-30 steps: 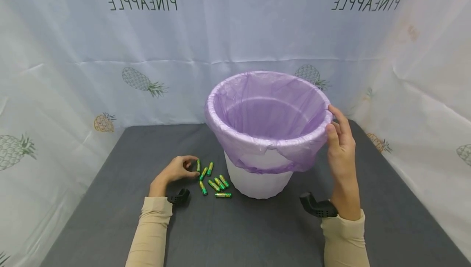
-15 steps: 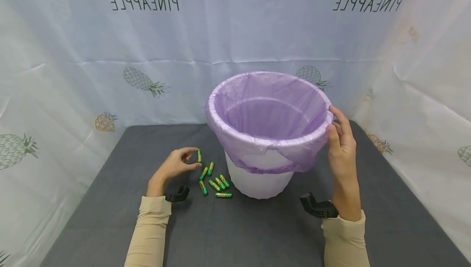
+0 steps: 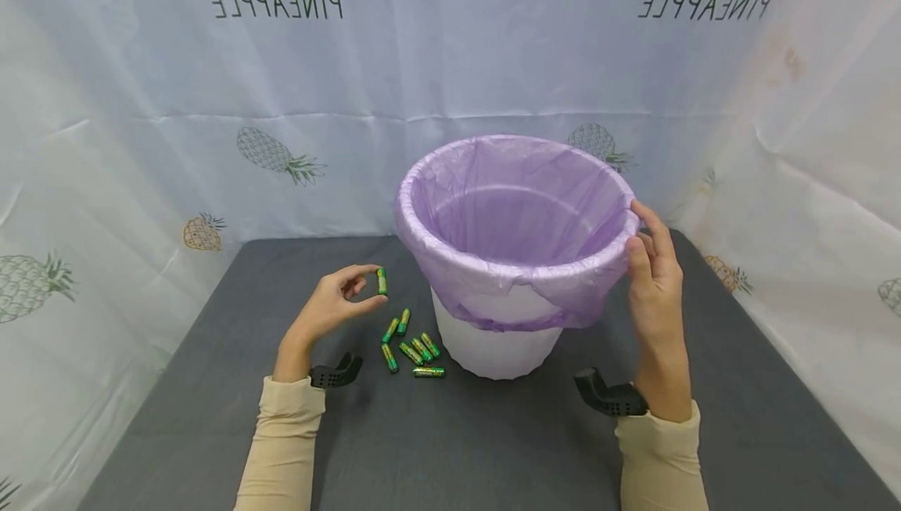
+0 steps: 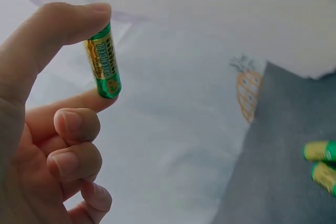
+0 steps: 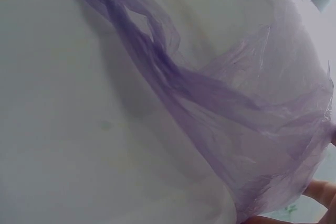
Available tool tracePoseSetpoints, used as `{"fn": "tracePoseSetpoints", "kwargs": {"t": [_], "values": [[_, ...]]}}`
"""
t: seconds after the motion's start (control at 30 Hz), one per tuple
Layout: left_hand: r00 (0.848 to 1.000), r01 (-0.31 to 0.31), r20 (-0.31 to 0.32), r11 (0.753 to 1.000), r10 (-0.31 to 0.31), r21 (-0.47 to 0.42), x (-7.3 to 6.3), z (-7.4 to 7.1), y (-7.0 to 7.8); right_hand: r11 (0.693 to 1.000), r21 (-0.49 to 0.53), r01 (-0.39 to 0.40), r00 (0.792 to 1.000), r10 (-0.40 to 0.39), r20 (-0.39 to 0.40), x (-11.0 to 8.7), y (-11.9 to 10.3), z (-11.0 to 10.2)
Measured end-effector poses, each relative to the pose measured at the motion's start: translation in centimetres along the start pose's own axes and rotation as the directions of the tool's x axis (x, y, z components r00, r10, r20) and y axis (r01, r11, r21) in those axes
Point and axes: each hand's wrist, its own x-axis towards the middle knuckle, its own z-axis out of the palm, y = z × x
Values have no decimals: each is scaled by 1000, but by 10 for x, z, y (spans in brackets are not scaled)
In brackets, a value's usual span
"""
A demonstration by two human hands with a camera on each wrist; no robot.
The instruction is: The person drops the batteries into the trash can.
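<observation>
In the head view my left hand is raised over the table, left of the bin. It pinches a green and gold battery by its two ends between thumb and index fingertip; the other fingers curl in below. Several matching batteries lie loose on the table between that hand and the bin. A white trash bin stands upright, lined with a purple plastic bag folded over its rim. My right hand holds the rim at its right side, thumb and index finger against the bag.
A dark grey cloth covers the table. White curtains printed with pineapples hang behind it and at both sides. Each wrist carries a black camera mount, the left near the table and the right before the bin.
My left hand has lifted one battery off the table, upward and slightly away from the pile. The right hand and the bin have stayed in place.
</observation>
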Motion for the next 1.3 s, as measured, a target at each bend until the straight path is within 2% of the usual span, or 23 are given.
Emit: {"fn": "tracePoseSetpoints", "kwargs": {"t": [0.2,0.33,0.47,0.57,0.63,0.73,1.1,1.3], "values": [[998,-29,-51,999,29,-17,-4,-3,13,1000,-8,-14,1000,14,-7,0,0,0],[993,-75,-100,996,70,-48,-5,-3,20,1000,19,16,1000,-16,14,0,-1,-1],[975,-142,-189,982,117,-128,-8,-2,32,998,49,36,999,-38,37,0,-1,-1],[955,-190,-261,966,140,-178,-10,-1,42,999,41,10,1000,-11,26,0,-1,-1],[947,-212,-283,959,154,-189,-11,-2,48,1000,26,-8,1000,8,8,-1,-1,0],[942,-232,-291,952,170,-197,-12,-2,57,1000,2,-28,1000,28,-14,0,-1,0],[925,-277,-319,942,208,-189,-7,-12,85,999,-20,-48,999,48,-19,1,-1,1],[909,-331,-327,925,259,-188,-3,-15,100,999,12,-31,1000,31,4,1,-1,0]]}}
